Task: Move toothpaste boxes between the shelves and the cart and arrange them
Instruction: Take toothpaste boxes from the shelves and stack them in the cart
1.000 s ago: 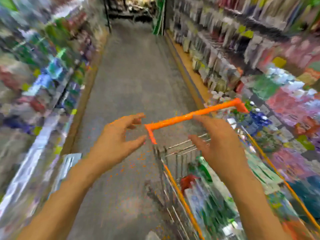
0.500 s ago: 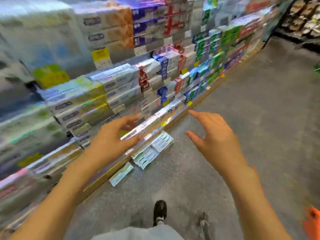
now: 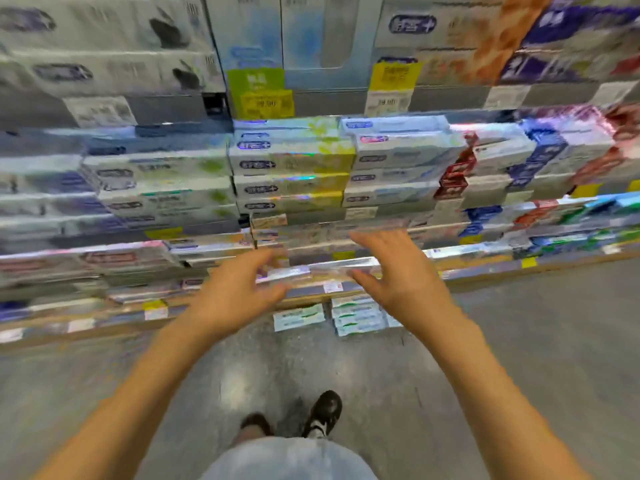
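Hands, left [image 3: 239, 292] and right [image 3: 398, 271], spread and empty, hover before shelves [image 3: 311, 216]; boxes [image 3: 358, 315] on floor [image 3: 519, 341] below shelves.

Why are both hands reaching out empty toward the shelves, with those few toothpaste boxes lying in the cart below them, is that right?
Not quite. Both hands, left and right, do reach out empty toward the shelves, but the few toothpaste boxes lie on the floor, not in a cart; the head view shows no cart.
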A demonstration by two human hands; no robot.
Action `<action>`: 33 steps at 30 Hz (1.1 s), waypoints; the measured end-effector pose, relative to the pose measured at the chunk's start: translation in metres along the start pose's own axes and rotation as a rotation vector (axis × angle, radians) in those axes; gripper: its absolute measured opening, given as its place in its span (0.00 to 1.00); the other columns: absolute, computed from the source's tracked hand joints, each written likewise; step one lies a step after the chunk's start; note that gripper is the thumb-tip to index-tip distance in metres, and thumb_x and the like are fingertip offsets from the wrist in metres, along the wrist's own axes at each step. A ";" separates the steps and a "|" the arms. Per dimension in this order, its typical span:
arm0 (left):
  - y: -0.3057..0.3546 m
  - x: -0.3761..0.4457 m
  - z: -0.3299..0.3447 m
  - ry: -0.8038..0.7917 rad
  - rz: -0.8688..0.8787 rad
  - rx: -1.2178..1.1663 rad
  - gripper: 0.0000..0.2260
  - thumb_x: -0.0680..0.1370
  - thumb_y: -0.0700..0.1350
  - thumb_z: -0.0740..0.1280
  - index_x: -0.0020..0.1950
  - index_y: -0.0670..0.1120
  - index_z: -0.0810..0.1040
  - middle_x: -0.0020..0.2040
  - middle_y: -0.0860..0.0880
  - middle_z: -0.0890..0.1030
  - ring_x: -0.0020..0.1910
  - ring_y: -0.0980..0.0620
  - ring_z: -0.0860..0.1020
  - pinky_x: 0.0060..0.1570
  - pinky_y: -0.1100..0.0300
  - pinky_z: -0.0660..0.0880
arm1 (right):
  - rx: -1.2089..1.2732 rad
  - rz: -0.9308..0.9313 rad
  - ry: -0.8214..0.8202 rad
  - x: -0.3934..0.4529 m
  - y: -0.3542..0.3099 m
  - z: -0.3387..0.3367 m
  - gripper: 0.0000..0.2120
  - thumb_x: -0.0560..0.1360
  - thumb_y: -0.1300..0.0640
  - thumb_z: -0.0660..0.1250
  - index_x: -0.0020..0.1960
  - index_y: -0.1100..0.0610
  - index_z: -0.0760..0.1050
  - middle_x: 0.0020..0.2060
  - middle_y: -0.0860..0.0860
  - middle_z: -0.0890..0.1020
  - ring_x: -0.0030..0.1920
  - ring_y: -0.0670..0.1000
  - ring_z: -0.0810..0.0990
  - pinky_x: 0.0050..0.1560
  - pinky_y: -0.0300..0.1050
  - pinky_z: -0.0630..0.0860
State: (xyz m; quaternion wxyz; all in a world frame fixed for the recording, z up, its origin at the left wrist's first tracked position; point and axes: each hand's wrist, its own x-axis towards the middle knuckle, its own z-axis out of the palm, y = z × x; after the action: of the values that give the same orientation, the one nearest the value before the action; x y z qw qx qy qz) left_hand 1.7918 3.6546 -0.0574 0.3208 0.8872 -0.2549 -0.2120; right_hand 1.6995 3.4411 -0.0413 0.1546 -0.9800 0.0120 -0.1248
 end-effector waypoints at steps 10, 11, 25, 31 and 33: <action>-0.123 0.073 0.108 -0.120 -0.185 0.031 0.23 0.75 0.50 0.69 0.69 0.52 0.70 0.56 0.55 0.75 0.51 0.56 0.74 0.50 0.62 0.69 | 0.247 0.182 -0.221 0.009 0.058 0.160 0.19 0.74 0.56 0.70 0.64 0.57 0.76 0.57 0.54 0.80 0.60 0.56 0.75 0.58 0.46 0.70; -0.140 0.081 0.125 -0.145 -0.193 0.043 0.23 0.75 0.50 0.69 0.70 0.52 0.69 0.58 0.54 0.76 0.53 0.54 0.75 0.52 0.62 0.70 | 0.251 0.209 -0.262 0.005 0.068 0.183 0.19 0.75 0.56 0.68 0.65 0.56 0.74 0.60 0.53 0.78 0.63 0.54 0.72 0.61 0.45 0.67; -0.406 0.222 0.408 -0.344 -0.048 0.441 0.28 0.72 0.56 0.70 0.68 0.48 0.67 0.66 0.47 0.71 0.64 0.48 0.69 0.57 0.56 0.71 | -0.011 0.015 -0.766 -0.026 0.212 0.583 0.26 0.74 0.47 0.69 0.69 0.53 0.68 0.63 0.53 0.75 0.60 0.55 0.74 0.57 0.47 0.73; -0.500 0.266 0.488 -0.429 -0.070 0.663 0.41 0.71 0.62 0.69 0.76 0.45 0.55 0.69 0.45 0.65 0.67 0.45 0.65 0.62 0.51 0.69 | -0.099 -0.074 -0.914 -0.046 0.257 0.703 0.33 0.72 0.49 0.71 0.71 0.58 0.62 0.67 0.56 0.68 0.66 0.56 0.67 0.64 0.51 0.68; -0.519 0.273 0.512 -0.417 -0.044 0.684 0.44 0.71 0.62 0.69 0.77 0.44 0.51 0.70 0.45 0.64 0.68 0.45 0.64 0.64 0.50 0.67 | -0.069 -0.060 -0.897 -0.054 0.260 0.734 0.40 0.71 0.46 0.72 0.75 0.58 0.56 0.69 0.56 0.65 0.67 0.57 0.66 0.65 0.51 0.68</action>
State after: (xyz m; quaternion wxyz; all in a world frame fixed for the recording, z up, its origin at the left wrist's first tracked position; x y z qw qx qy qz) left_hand 1.8927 3.6022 -0.8274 -0.0562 0.8861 -0.3512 -0.2973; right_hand 1.8337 3.4168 -0.8098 0.1080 -0.9417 -0.0803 0.3082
